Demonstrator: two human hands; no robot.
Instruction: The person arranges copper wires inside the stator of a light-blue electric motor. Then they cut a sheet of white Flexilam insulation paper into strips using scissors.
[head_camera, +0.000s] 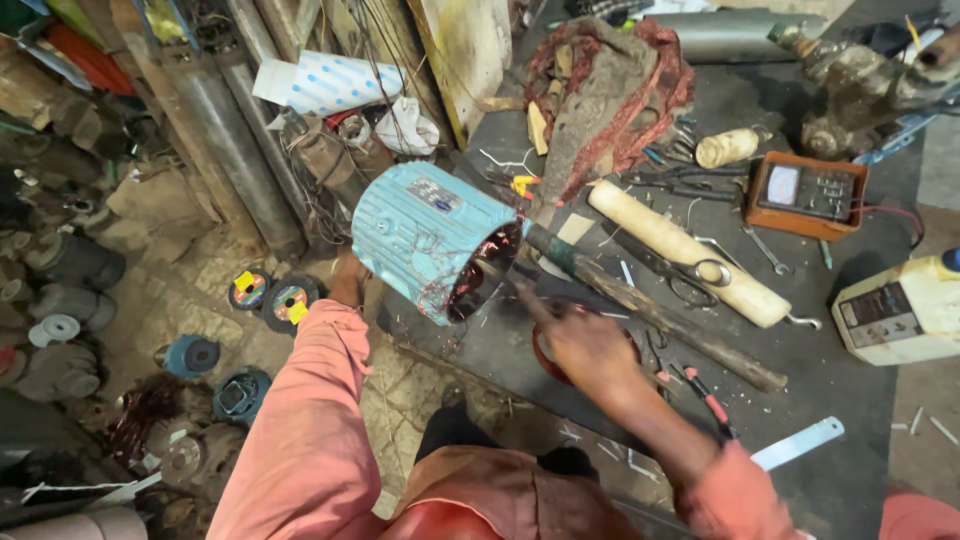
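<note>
Cluttered dark workbench; stone floor strewn with parts.

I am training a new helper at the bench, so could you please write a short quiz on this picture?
1. True or false: the left hand rests against the light blue ribbed motor housing.
2. Where does the right hand point its fingers? A) the housing's open end with copper windings B) the orange meter C) the white canister
3. Fill in: a pair of ___ lies over the pale wooden roller.

Key: 1 true; 2 A; 3 scissors.
</note>
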